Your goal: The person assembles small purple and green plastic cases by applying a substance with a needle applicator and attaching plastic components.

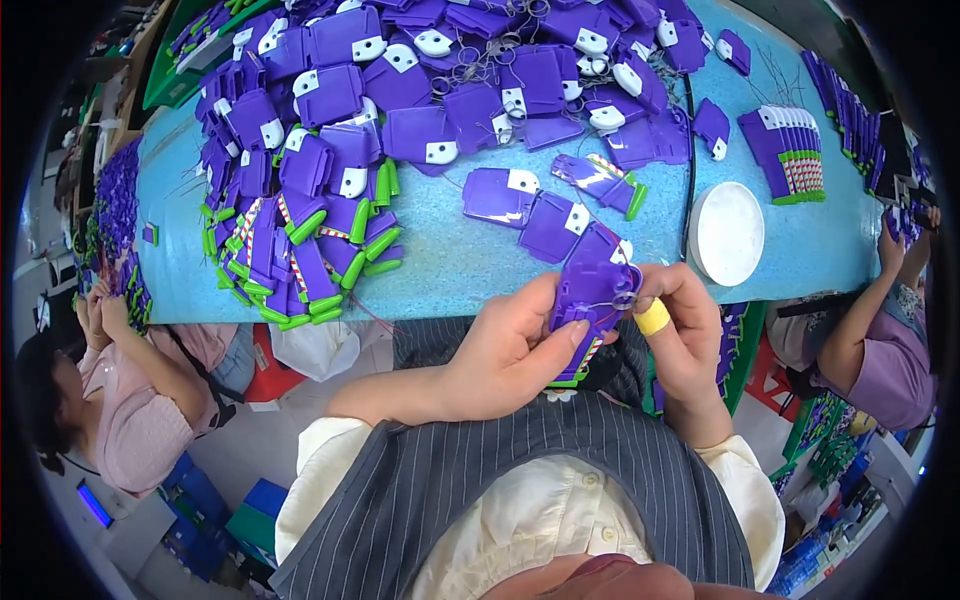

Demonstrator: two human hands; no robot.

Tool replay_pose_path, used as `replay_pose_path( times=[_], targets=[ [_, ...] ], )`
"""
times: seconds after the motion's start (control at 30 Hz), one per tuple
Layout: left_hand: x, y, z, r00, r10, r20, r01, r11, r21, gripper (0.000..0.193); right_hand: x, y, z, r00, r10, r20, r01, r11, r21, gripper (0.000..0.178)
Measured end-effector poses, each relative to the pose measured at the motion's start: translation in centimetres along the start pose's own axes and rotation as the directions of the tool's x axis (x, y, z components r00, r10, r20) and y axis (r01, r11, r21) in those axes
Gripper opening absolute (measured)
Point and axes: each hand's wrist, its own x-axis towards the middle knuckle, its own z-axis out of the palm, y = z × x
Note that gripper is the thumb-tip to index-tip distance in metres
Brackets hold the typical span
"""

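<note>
My left hand is closed round a purple plastic casing, its thumb pressed on the front. A green end with a red-and-white striped strip shows at the lower end of the casing. My right hand, with yellow tape round one finger, is closed at the casing's upper right. Its fingertips pinch at a small metal ring or coil there; the exact grip is partly hidden. Just beyond my hands lie purple casings with white corners and one purple piece with a green end.
A large heap of purple casings covers the far left of the blue table, with green-ended pieces nearer. A white round dish stands right, beside a black cord. Stacked pieces lie beyond. Other people work at both sides.
</note>
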Motion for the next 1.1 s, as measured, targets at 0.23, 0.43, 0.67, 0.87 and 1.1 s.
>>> replay_pose_path(
  times=[0.23,0.43,0.67,0.87,1.1],
  targets=[
    [0.1,0.6,-1.5,0.938,-0.254,0.238,0.168,0.929,0.33,0.033,0.4,-2.9,-2.3,0.967,0.253,0.02,-0.248,0.958,-0.148,0.014],
    [-0.4,-0.6,-1.8,0.876,-0.145,0.459,0.123,0.989,0.079,0.026,0.9,-0.6,-3.6,0.866,0.246,0.436,-0.393,0.873,0.288,0.019],
    [-2.7,-1.6,-2.0,0.965,-0.261,-0.019,0.253,0.949,-0.191,0.039,1.8,2.9,0.2,0.972,-0.216,-0.089,-0.012,0.334,-0.943,0.041],
    [-2.7,-1.2,-2.1,0.961,-0.269,-0.065,0.256,0.952,-0.167,0.038,0.7,2.4,-1.0,0.955,-0.184,-0.231,-0.07,0.619,-0.782,0.033],
    [-2.0,-0.8,-2.0,0.99,-0.139,-0.03,0.136,0.987,-0.08,0.038,0.3,1.0,0.2,0.942,-0.19,-0.277,-0.05,0.737,-0.674,0.042]
  ],
)
